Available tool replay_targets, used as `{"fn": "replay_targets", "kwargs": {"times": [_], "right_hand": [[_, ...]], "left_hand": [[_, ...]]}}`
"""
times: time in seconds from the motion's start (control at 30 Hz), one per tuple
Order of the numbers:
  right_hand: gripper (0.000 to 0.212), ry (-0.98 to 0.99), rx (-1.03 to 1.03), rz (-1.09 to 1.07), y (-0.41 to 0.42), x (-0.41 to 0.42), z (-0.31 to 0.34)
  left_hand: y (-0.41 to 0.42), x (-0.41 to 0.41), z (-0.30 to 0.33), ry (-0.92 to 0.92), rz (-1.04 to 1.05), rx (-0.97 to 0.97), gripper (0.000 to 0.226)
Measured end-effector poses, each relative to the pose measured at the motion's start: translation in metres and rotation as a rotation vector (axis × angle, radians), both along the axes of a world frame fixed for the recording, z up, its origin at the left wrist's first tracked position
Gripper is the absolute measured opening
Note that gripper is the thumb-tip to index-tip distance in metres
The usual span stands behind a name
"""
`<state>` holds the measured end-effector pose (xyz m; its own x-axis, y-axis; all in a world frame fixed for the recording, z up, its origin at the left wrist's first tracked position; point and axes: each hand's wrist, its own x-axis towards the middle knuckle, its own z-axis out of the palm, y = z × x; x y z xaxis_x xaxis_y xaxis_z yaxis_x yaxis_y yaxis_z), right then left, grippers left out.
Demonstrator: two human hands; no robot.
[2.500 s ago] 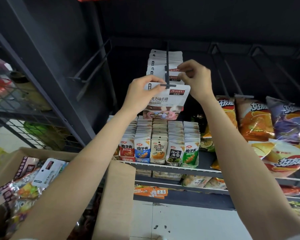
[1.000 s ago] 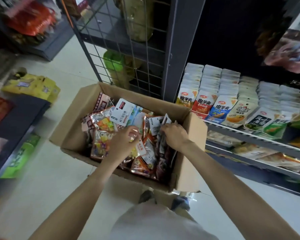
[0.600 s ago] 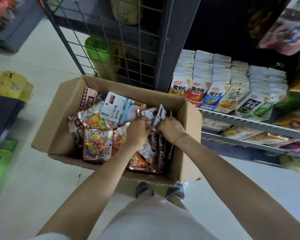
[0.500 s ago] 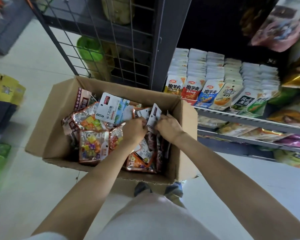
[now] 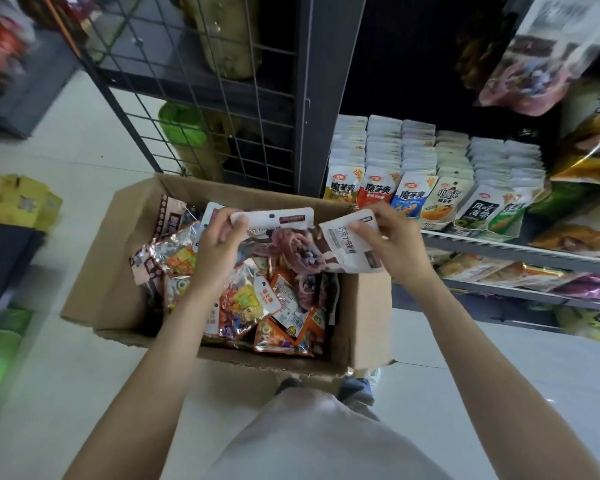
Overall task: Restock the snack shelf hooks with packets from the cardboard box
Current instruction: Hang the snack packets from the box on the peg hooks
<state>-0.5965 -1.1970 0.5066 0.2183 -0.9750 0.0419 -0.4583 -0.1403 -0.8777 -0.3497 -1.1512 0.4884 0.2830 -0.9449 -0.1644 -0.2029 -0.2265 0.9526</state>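
We were at the picking step — two flat, glossy packets lifted just above the open cardboard box (image 5: 115, 271) on the floor. Our left hand (image 5: 219, 247) pinched the near-left corner of one white-topped packet (image 5: 278, 233), fingers curled on its header; our right hand (image 5: 392, 244) pinched a second packet (image 5: 347, 244), turned printed back up. Next, we judged, each header's punched hole must face up and be carried to the hooks — out of view here. Crinkly foil pouches filled the corrugated box.
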Motion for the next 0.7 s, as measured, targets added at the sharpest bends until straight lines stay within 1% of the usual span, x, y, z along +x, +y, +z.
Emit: {"fn": "replay_targets", "kwargs": {"times": [0.03,0.1,0.2,0.27,0.33,0.43,0.5,0.6,0.67,0.7], "right_hand": [[0.010,-0.071,0.026,-0.093,0.001,-0.002,0.004],[0.004,-0.166,0.071,-0.207,0.002,-0.008,0.012],[0.014,-0.211,0.064,-0.237,0.005,-0.024,0.024],[0.013,-0.184,0.033,-0.218,0.008,-0.042,0.034],[0.013,-0.150,-0.016,-0.220,0.011,-0.065,0.044],[0.021,-0.089,-0.138,-0.245,0.016,-0.107,0.057],[0.021,-0.047,-0.238,-0.250,0.019,-0.133,0.066],[0.002,0.027,-0.368,-0.291,0.021,-0.171,0.076],[0.008,0.077,-0.419,-0.333,0.020,-0.193,0.080],[0.006,0.080,-0.422,-0.344,0.019,-0.203,0.082]], "left_hand": [[0.001,-0.001,0.010,-0.020,0.038,-0.037,0.008],[0.001,-0.006,0.026,-0.106,0.088,-0.138,0.009],[-0.004,-0.014,0.041,-0.190,0.103,-0.274,0.010],[-0.009,-0.025,0.050,-0.178,0.096,-0.328,0.011],[-0.015,-0.042,0.062,-0.126,0.082,-0.346,0.010],[-0.026,-0.075,0.081,-0.056,0.010,-0.367,0.009],[-0.036,-0.101,0.092,-0.071,-0.062,-0.408,0.008],[-0.056,-0.147,0.113,-0.144,-0.199,-0.513,0.005],[-0.070,-0.180,0.132,-0.213,-0.282,-0.638,0.013],[-0.078,-0.196,0.140,-0.242,-0.305,-0.699,0.016]]}}
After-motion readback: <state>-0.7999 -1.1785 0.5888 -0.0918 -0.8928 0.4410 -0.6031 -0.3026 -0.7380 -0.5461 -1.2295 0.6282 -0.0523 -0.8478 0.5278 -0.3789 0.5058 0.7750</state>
